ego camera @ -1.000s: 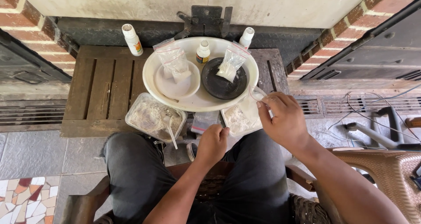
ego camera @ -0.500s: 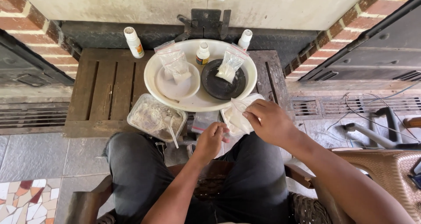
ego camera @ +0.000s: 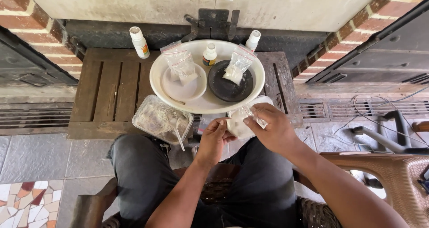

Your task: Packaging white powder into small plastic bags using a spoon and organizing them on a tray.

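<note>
Both hands meet over my lap on a small clear plastic bag of white powder [ego camera: 237,124]. My left hand [ego camera: 213,138] pinches its lower left side; my right hand [ego camera: 273,129] grips its top right edge. Just beyond stands a large white round basin [ego camera: 157,81] on a dark wooden bench [ego camera: 103,94]. Inside the basin lie a white plate [ego camera: 175,90] with clear bags [ego camera: 181,63], a black dish [ego camera: 230,89] with a powder bag [ego camera: 237,67], and a small bottle [ego camera: 209,54].
A clear plastic tub [ego camera: 161,119] with a spoon sits at the bench's front edge. Two white bottles [ego camera: 139,42] [ego camera: 253,39] stand at the back. A white lidded box [ego camera: 263,101] lies by my right hand. A wicker chair arm [ego camera: 380,165] is at right.
My right hand came down and left from beside the basin and closed on the small bag. My left hand rose slightly to meet it.
</note>
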